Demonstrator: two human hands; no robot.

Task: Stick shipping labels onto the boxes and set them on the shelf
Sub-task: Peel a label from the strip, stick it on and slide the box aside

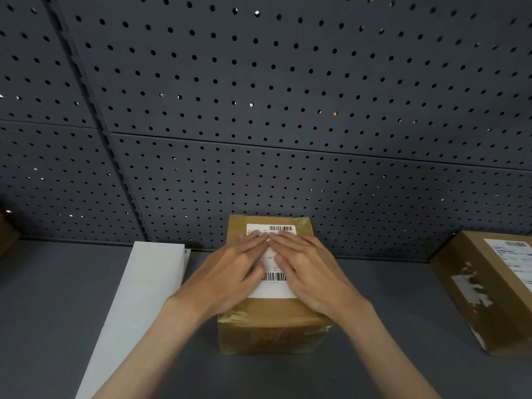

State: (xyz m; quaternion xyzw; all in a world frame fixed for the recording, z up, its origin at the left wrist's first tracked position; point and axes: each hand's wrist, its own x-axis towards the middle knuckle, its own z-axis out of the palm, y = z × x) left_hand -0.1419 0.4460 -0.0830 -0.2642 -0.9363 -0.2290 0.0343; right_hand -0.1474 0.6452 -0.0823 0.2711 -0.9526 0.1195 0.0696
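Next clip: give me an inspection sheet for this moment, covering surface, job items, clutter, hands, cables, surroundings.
Surface: dark grey table, matte.
Job's things: taped brown box at centre, white shipping label lying on its top; second labelled box at the right edge, with torn white patches on its side; white label sheets left of the centre box.
Clutter: a brown object at the far left edge, mostly out of view.
Hands: left hand and right hand lie flat on the label, fingers straight, fingertips meeting.
Cables: nothing seen.
Surroundings: dark perforated panel wall behind the table.
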